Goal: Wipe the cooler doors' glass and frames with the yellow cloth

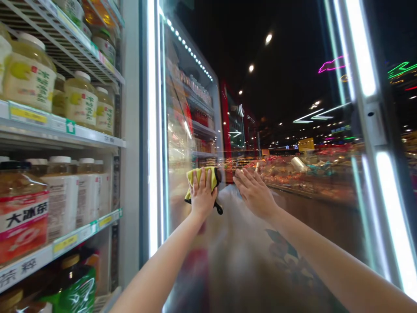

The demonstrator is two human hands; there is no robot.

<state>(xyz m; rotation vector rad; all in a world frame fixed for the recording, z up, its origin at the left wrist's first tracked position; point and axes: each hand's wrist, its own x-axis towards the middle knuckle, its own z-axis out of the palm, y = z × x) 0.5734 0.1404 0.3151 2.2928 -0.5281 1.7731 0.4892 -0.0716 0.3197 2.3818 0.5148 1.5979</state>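
Observation:
A yellow cleaning cloth (212, 177) with a dark border and a small black loop lies against the glass door (247, 261). My left hand (202, 193) holds the cloth there, its fingers laid over it and pressing it to the pane. To the right, my right hand (256, 191) rests on the same glass with its fingers stretched out and nothing in it. Both arms reach forward at about the same height. The palms of both hands are hidden from me.
On the left, fridge shelves (65, 130) hold bottled drinks (31, 78) in rows. Bright light strips (153, 130) run along the fridge edge and the door frame (374, 117). Beyond the glass are another drinks cooler (198, 104) and blurred store displays (312, 174).

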